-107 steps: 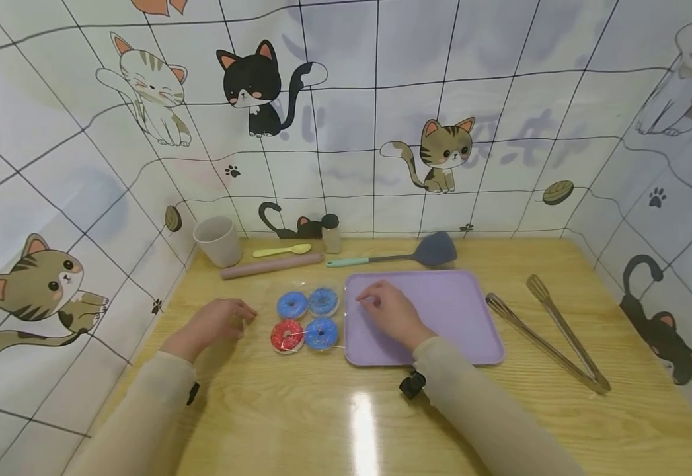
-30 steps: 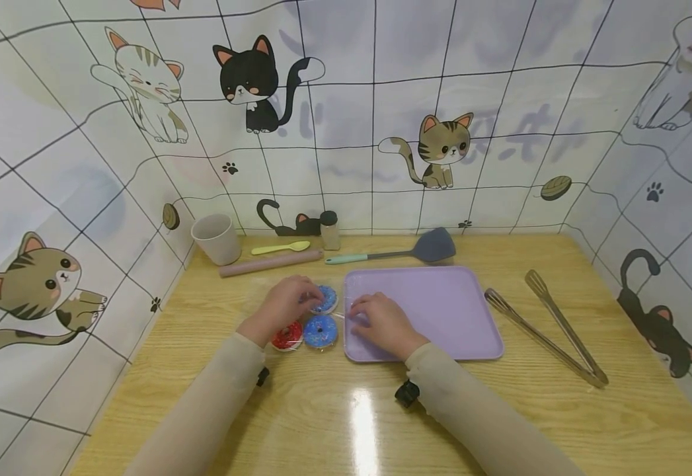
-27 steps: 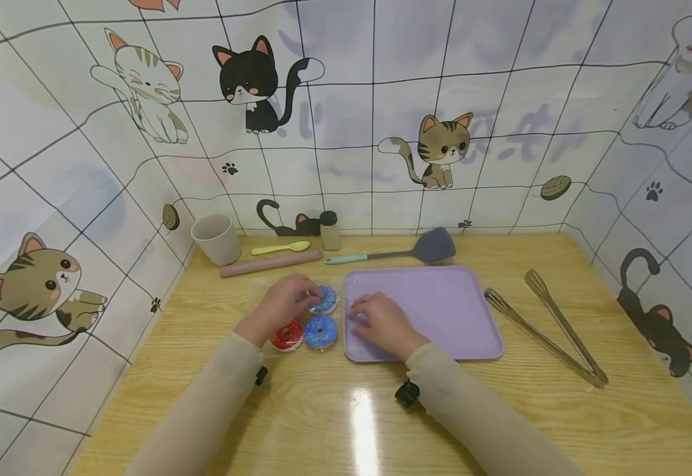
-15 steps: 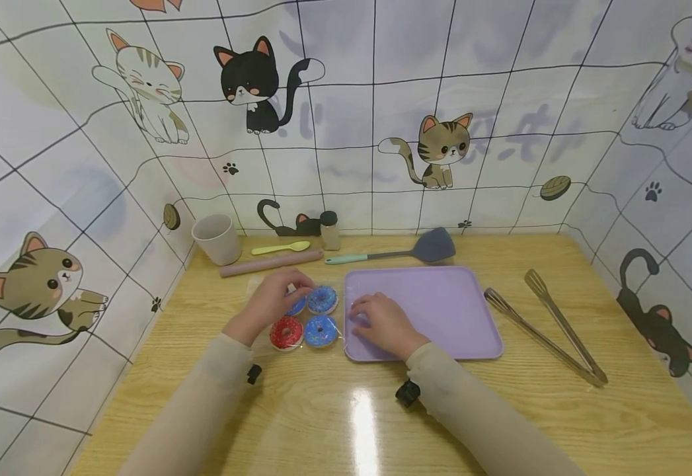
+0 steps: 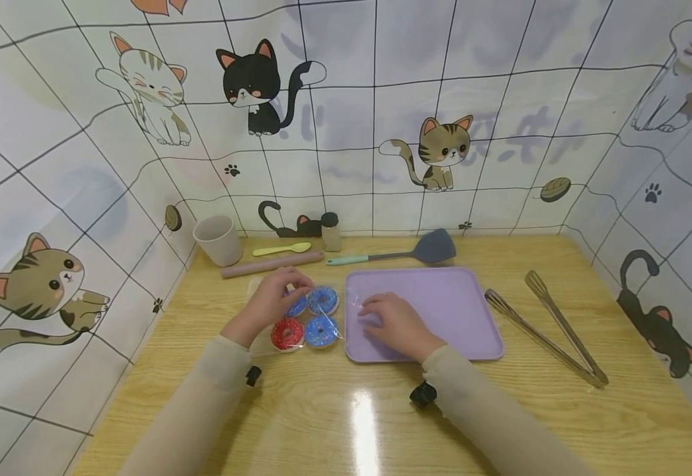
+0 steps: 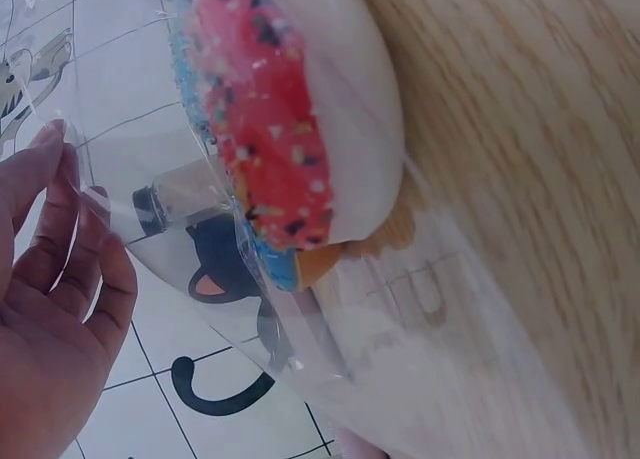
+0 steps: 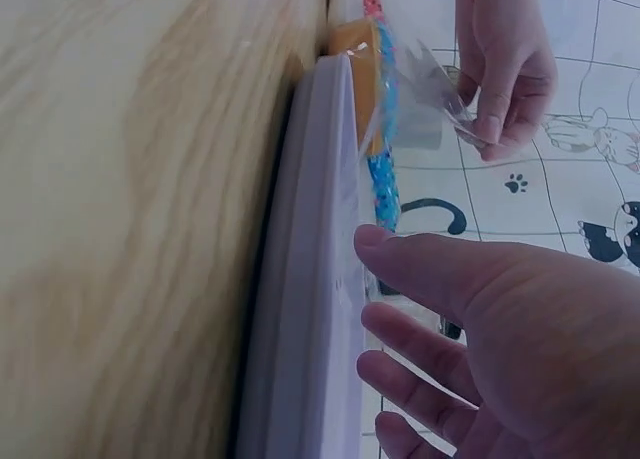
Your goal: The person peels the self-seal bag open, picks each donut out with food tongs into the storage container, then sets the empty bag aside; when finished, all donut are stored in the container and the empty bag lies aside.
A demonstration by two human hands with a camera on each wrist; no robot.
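A clear plastic bag (image 6: 440,369) encloses one red doughnut (image 5: 287,334) and several blue doughnuts, all sprinkled. My left hand (image 5: 272,295) pinches the bag's upper film between thumb and fingertips, lifted above the doughnuts, as the right wrist view shows. It partly covers the far-left blue doughnut (image 5: 296,308); another blue doughnut (image 5: 322,301) lies beside that one, and a third blue doughnut (image 5: 320,332) sits in front. Over the left part of the lilac tray (image 5: 441,311) hovers my right hand (image 5: 398,322), its fingers loosely bent and nothing between them.
Behind the bag are a grey cup (image 5: 218,241), a yellow spoon (image 5: 282,250), a mauve rolling pin (image 5: 271,264) and a black-capped shaker (image 5: 330,233). A turner (image 5: 433,247) lies behind the tray. Metal tongs (image 5: 566,334) lie spread to the right. Cat-print walls border the table.
My left hand came from left of the bag to above the doughnuts, then drew back slightly left with the film. My right hand has just shifted a little to the right over the tray.
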